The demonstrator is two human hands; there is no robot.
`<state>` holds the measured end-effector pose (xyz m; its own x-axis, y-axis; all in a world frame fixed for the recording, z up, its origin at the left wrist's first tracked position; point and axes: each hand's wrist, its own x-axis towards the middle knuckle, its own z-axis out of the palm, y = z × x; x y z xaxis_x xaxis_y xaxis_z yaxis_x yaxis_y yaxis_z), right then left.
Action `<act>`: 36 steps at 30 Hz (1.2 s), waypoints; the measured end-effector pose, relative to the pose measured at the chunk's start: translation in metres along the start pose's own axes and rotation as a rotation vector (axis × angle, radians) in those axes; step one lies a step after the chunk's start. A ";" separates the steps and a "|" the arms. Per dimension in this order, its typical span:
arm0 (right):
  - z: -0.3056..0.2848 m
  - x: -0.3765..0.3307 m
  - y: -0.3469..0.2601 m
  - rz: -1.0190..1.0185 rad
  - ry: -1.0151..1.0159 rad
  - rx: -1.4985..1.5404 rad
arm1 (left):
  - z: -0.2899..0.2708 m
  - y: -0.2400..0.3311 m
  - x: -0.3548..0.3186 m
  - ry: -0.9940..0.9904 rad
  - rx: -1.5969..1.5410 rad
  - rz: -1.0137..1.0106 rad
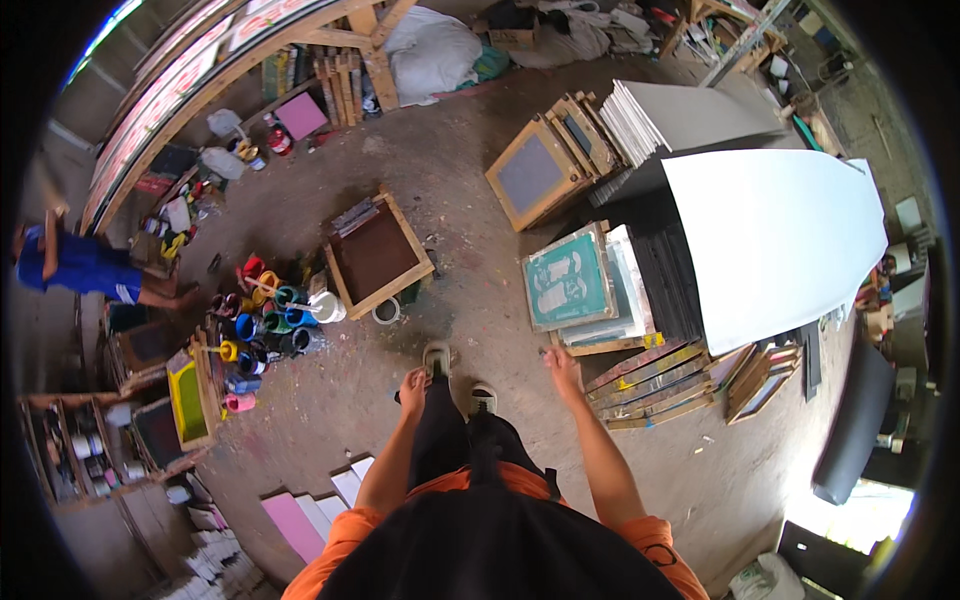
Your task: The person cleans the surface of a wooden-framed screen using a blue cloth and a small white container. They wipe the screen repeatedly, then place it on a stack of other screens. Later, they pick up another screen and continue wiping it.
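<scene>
My left hand (412, 388) hangs in front of my dark trousers, its fingers curled in. A small dark bit shows beside its wrist, and I cannot make out whether anything is in the fingers. To the right, my right hand (566, 374) is raised over the floor with its fingers pinched together. A tiny dark thing seems to show at their tips, too small to name. Nearest that hand are a green printing screen (569, 280) in a wooden frame, leaning on a stack, and a row of wooden frames (655, 385) with paint-marked edges.
Paint pots (275, 320) cluster on the left, beside a brown screen frame (378, 256) and a white tub (386, 311). A large white sheet (775, 245) covers a stack at right. Someone in a blue shirt (85, 262) is far left. Pink and white boards (300, 525) lie lower left.
</scene>
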<state>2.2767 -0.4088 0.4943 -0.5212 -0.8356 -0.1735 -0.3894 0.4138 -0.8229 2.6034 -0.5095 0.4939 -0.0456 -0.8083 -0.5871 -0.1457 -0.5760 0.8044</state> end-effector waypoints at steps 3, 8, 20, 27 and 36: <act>-0.007 0.039 -0.022 0.067 0.024 -0.008 | 0.021 0.027 0.067 -0.098 0.084 0.004; -0.005 0.068 0.039 0.533 0.013 -0.175 | 0.066 0.065 0.197 -0.266 0.250 0.081; 0.000 0.262 0.141 0.249 0.354 -0.651 | 0.169 0.092 0.389 -0.542 0.430 0.206; -0.022 0.315 0.190 0.552 0.353 -0.650 | 0.214 0.093 0.406 -0.605 0.370 0.146; -0.007 0.309 0.168 0.527 0.285 -0.752 | 0.218 0.099 0.409 -0.553 0.345 0.110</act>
<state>2.0448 -0.5951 0.3067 -0.8951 -0.3975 -0.2021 -0.3857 0.9175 -0.0968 2.3543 -0.8704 0.3137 -0.5653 -0.6254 -0.5379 -0.4154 -0.3475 0.8407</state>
